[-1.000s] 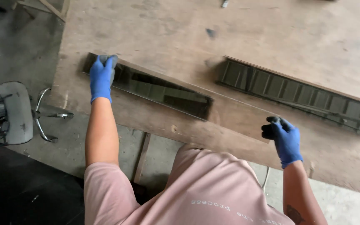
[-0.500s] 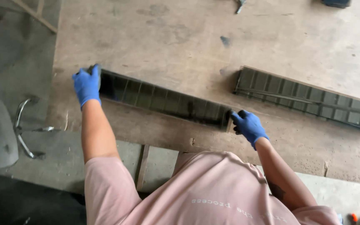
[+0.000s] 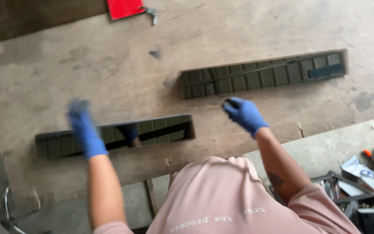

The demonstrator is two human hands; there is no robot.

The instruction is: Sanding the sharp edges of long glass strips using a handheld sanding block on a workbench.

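Observation:
Two long, narrow dark strips with ribbed, glossy faces lie on a worn wooden tabletop. The near strip runs from the left to the middle, and its shiny face mirrors my arm. The far strip lies higher on the right. My left hand, in a blue glove and blurred by motion, lies across the near strip close to its left end. My right hand, also gloved in blue, hangs with curled fingers over bare wood between the two strips, with nothing visible in it.
A flat red object and a small metal piece lie at the table's far edge. Boxes and metal clutter sit on the concrete floor at the lower right. A curved metal frame shows at the lower left.
My right hand has left the near strip's right end and moved up between the strips. My left hand has slid from the strip's left end to a point further along it. The view has shifted.

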